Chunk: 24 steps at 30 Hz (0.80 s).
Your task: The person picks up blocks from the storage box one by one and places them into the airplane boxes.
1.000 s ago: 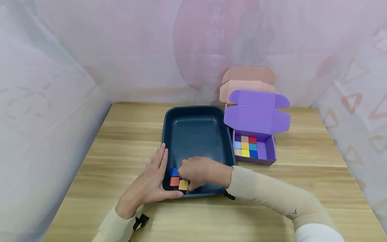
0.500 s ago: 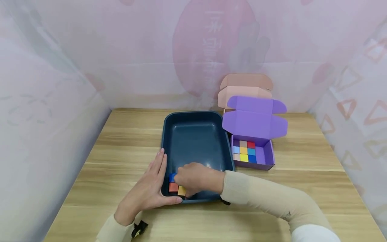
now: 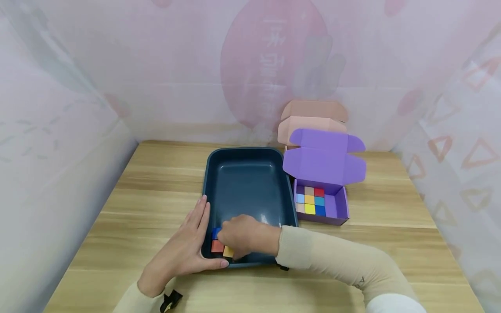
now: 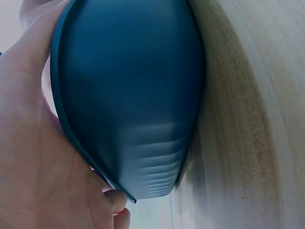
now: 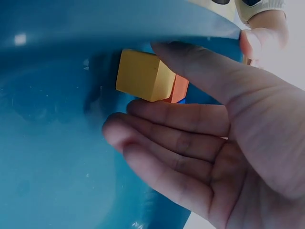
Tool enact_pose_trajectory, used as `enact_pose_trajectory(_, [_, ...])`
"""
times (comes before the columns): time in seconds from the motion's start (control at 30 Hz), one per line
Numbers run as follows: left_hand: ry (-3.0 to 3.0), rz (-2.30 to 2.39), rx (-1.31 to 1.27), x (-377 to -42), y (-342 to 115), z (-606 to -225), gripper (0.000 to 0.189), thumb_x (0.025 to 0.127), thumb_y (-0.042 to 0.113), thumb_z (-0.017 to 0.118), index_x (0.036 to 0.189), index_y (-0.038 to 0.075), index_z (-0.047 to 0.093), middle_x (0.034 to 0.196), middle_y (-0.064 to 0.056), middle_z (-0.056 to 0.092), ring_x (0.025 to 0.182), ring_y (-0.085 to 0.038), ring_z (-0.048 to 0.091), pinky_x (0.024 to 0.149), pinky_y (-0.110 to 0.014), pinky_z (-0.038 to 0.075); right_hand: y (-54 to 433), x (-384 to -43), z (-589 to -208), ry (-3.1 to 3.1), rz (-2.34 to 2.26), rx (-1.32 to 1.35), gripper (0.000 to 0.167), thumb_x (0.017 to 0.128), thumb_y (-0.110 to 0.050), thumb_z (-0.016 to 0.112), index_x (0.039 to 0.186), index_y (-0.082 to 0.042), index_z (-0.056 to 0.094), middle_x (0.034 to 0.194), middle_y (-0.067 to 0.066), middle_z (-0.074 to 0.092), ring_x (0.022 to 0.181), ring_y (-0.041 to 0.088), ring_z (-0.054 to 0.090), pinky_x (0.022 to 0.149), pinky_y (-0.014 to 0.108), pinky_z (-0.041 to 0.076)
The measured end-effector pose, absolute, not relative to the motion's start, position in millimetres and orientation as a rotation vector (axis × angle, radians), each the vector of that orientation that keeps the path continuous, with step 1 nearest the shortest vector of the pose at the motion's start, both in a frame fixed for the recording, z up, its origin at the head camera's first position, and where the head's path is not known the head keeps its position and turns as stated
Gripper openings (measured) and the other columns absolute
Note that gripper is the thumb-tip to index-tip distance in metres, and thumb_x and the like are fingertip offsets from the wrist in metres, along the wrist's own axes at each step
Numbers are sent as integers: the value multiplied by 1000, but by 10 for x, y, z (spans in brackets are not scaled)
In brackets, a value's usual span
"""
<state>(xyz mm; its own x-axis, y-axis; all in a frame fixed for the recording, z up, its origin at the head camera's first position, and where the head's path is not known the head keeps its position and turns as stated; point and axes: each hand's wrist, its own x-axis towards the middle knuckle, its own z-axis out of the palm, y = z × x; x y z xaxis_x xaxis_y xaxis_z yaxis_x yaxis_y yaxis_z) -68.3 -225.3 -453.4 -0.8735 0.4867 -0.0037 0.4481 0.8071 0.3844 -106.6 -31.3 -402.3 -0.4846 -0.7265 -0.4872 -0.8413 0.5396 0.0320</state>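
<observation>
A dark blue-green tray (image 3: 250, 187) lies on the table. In its near left corner sit a blue block (image 3: 216, 233), a red-orange block (image 3: 217, 246) and a yellow block (image 3: 228, 252). My right hand (image 3: 244, 234) reaches into the tray and pinches the yellow block; in the right wrist view the thumb (image 5: 195, 67) lies at one side of it and the index finger (image 5: 181, 117) at the other. My left hand (image 3: 185, 245) rests along the tray's left rim with straight fingers, its thumb on the near rim. The right hand partly covers the blue and yellow blocks.
A purple box (image 3: 340, 208) with its lid up stands right of the tray, holding several coloured blocks in rows on its left side. Behind it is a peach-coloured box (image 3: 313, 124), also with a raised lid. Printed cloth walls (image 3: 188, 87) enclose the wooden table (image 3: 156, 182).
The head view has shifted, so the scene sits lower and further left. My right hand has edged left and covers more of the yellow block. The left hand stays on the rim.
</observation>
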Motion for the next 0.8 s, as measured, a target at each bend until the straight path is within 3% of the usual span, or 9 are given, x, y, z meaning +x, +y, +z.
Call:
enact_pose_trajectory(0.43, [2858, 593, 710, -587, -2275, -4577, 144, 72, 89, 71, 169, 1, 12, 180, -15, 0, 166, -36, 11, 126, -68, 28, -381, -1025, -4089, 2347, 361, -1309, 31, 86, -50, 86, 107, -29, 76, 92, -9, 74, 72, 6, 61, 72, 21, 61])
enact_pose_trajectory(0.63, [2829, 613, 683, -615, -2277, -4562, 144, 72, 84, 75, 170, 5, 5, 180, -12, -6, 167, -33, 6, 128, -67, 24, -277, -1161, -3960, 2362, 179, -1275, 32, 87, -45, 86, 108, -23, 76, 86, -7, 70, 69, 9, 59, 65, 20, 56])
enact_pose_trajectory(0.8, [2833, 598, 699, -675, -2270, -4538, 144, 73, 88, 71, 170, 4, 5, 180, -14, -7, 167, -34, 6, 128, -67, 25, -57, -1308, -3745, 2364, 29, -1255, 24, 90, -41, 84, 96, -18, 77, 75, -9, 65, 64, 7, 59, 60, 19, 51])
